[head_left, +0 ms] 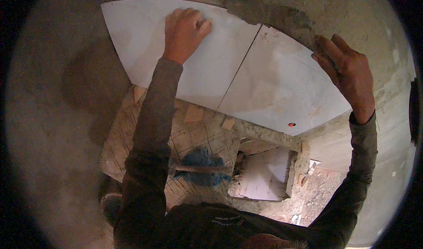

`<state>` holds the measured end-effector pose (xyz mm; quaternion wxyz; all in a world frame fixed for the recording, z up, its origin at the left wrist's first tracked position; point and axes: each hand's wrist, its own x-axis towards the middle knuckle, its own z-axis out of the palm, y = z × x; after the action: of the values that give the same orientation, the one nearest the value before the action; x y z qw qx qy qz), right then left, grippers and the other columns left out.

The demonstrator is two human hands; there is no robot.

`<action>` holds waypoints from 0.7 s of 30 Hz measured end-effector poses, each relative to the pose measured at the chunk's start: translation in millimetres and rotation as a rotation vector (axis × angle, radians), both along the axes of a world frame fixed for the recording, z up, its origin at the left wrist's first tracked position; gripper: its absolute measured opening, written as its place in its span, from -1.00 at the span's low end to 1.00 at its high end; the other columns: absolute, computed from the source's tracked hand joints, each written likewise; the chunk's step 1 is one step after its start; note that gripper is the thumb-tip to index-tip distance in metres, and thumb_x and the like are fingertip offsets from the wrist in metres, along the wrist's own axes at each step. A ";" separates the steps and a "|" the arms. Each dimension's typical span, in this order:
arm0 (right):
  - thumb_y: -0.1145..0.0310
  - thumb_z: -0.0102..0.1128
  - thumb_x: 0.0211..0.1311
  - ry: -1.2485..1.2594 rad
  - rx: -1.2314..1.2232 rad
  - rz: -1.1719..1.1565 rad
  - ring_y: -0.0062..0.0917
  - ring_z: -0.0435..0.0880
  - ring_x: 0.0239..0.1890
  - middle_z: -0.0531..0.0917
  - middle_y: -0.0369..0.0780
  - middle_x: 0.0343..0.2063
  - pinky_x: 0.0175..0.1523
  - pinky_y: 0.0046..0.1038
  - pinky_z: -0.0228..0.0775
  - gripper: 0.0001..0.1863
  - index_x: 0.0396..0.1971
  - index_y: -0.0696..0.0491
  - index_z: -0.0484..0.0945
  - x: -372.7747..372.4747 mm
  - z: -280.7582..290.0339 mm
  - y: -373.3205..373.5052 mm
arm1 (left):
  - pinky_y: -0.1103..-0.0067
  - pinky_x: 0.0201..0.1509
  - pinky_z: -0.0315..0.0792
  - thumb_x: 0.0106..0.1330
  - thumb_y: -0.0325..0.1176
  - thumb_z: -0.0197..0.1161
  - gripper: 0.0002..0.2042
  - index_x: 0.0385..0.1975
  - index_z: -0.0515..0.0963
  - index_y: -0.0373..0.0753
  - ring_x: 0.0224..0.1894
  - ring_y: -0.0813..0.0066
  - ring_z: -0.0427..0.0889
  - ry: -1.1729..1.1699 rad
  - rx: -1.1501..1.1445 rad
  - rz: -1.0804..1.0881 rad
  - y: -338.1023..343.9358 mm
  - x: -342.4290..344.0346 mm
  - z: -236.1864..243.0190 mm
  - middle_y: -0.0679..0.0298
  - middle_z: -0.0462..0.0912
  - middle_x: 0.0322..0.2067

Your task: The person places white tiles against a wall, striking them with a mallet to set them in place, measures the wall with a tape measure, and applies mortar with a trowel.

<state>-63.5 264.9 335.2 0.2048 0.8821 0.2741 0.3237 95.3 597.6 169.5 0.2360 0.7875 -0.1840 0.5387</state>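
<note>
Two large white tiles stand side by side against a rough cement wall: a left tile (132,28) and a right tile (277,77), with a thin dark joint between them. My left hand (185,35) is curled into a fist with its knuckles against the left tile near its top edge; nothing shows in it. At the upper right edge of the right tile, my right hand (348,70) rests with bent fingers and thumb apart, fingertips at the tile's edge and the wall. A small round hole (291,125) with an orange-red inside sits low in the right tile.
Wet mortar (264,11) darkens the wall above the tiles. Below them is a scored cement ledge with small tan wedges or chips (194,114), a blue cloth or plastic piece (200,161) under a bar, and a square opening (264,172). Rubble (324,189) lies lower right.
</note>
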 end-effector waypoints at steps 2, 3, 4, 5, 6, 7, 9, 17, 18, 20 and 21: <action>0.12 0.28 0.34 0.003 -0.024 -0.019 -0.14 0.75 -0.24 0.69 -0.13 -0.07 -0.16 -0.22 0.63 -0.64 0.06 -0.09 0.63 3.6 -2.2 2.6 | 0.19 -0.06 0.33 0.19 -0.19 0.39 -0.71 -0.62 0.47 -0.20 -0.28 0.11 0.52 0.027 -0.002 0.007 1.0 -0.4 0.2 0.22 0.59 -0.47; 0.11 0.27 0.35 -0.002 -0.038 -0.039 -0.14 0.74 -0.23 0.70 -0.12 -0.07 -0.15 -0.22 0.63 -0.64 0.07 -0.09 0.63 8.0 -0.5 9.1 | 0.19 -0.06 0.33 0.19 -0.20 0.39 -0.71 -0.62 0.48 -0.20 -0.28 0.11 0.52 0.040 -0.004 0.005 0.2 -0.8 0.4 0.22 0.59 -0.47; 0.10 0.26 0.36 -0.008 -0.052 -0.057 -0.14 0.74 -0.22 0.70 -0.12 -0.07 -0.14 -0.21 0.62 -0.64 0.07 -0.10 0.64 13.9 2.0 13.5 | 0.19 -0.05 0.33 0.19 -0.20 0.38 -0.71 -0.62 0.48 -0.20 -0.28 0.11 0.52 0.039 -0.005 -0.004 0.7 -0.9 0.3 0.22 0.59 -0.46; 0.11 0.27 0.36 -0.039 -0.060 0.026 -0.12 0.74 -0.22 0.70 -0.09 -0.09 -0.14 -0.20 0.60 -0.63 0.07 -0.06 0.63 24.3 2.9 14.8 | 0.19 -0.05 0.33 0.19 -0.20 0.38 -0.71 -0.62 0.48 -0.20 -0.27 0.11 0.52 0.038 -0.004 -0.011 2.6 -1.0 0.4 0.22 0.60 -0.46; 0.12 0.29 0.35 -0.073 -0.076 0.096 -0.09 0.73 -0.23 0.70 -0.06 -0.11 -0.14 -0.18 0.58 -0.62 0.06 -0.03 0.62 34.9 5.0 14.0 | 0.19 -0.05 0.33 0.19 -0.20 0.38 -0.71 -0.61 0.49 -0.20 -0.27 0.11 0.52 0.033 -0.011 -0.031 -0.5 0.0 1.2 0.21 0.60 -0.46; 0.13 0.30 0.35 -0.106 -0.085 0.175 -0.07 0.73 -0.23 0.70 -0.03 -0.13 -0.15 -0.17 0.56 -0.62 0.06 0.01 0.61 44.5 7.6 14.4 | 0.19 -0.04 0.33 0.19 -0.20 0.38 -0.72 -0.61 0.49 -0.20 -0.27 0.11 0.53 0.045 -0.015 -0.029 -1.8 -0.2 2.3 0.21 0.61 -0.46; 0.12 0.29 0.36 -0.032 -0.039 0.230 -0.06 0.72 -0.20 0.71 -0.02 -0.15 -0.11 -0.15 0.55 -0.60 0.06 0.04 0.60 55.6 12.2 27.7 | 0.19 -0.04 0.32 0.20 -0.19 0.38 -0.72 -0.61 0.50 -0.20 -0.26 0.11 0.53 0.074 -0.017 -0.019 -1.9 -0.1 2.5 0.21 0.61 -0.45; 0.08 0.25 0.40 0.147 0.074 0.225 -0.04 0.72 -0.12 0.73 0.01 -0.16 0.02 -0.20 0.54 -0.53 0.14 0.10 0.57 75.3 6.1 48.8 | 0.20 -0.04 0.32 0.20 -0.19 0.38 -0.72 -0.60 0.51 -0.21 -0.25 0.10 0.53 0.064 -0.022 -0.025 -2.8 3.0 2.4 0.21 0.61 -0.45; 0.09 0.25 0.41 0.123 0.030 0.261 -0.05 0.72 -0.12 0.73 0.00 -0.14 0.03 -0.21 0.54 -0.52 0.15 0.10 0.56 78.9 16.6 45.9 | 0.20 -0.03 0.32 0.20 -0.19 0.38 -0.72 -0.60 0.51 -0.21 -0.25 0.10 0.54 0.062 -0.022 -0.039 -5.5 3.2 1.7 0.20 0.61 -0.45; 0.08 0.21 0.44 0.168 0.001 0.222 -0.07 0.72 -0.14 0.71 0.01 -0.16 0.00 -0.20 0.53 -0.53 0.15 0.11 0.56 73.3 32.5 61.6 | 0.19 -0.03 0.32 0.21 -0.18 0.38 -0.72 -0.60 0.51 -0.20 -0.25 0.10 0.54 0.060 -0.012 -0.016 3.9 0.5 1.4 0.21 0.61 -0.46; 0.07 0.17 0.46 0.233 -0.006 0.115 -0.08 0.72 -0.16 0.70 0.03 -0.20 -0.03 -0.18 0.52 -0.53 0.13 0.14 0.55 57.3 44.8 82.5 | 0.19 -0.03 0.32 0.21 -0.18 0.38 -0.72 -0.60 0.51 -0.20 -0.25 0.10 0.54 0.056 -0.018 -0.017 4.4 0.3 1.3 0.21 0.61 -0.46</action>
<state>-6.2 347.4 380.0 0.1554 0.8960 0.3470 0.2293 95.7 602.0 170.8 0.2528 0.7984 -0.1790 0.5163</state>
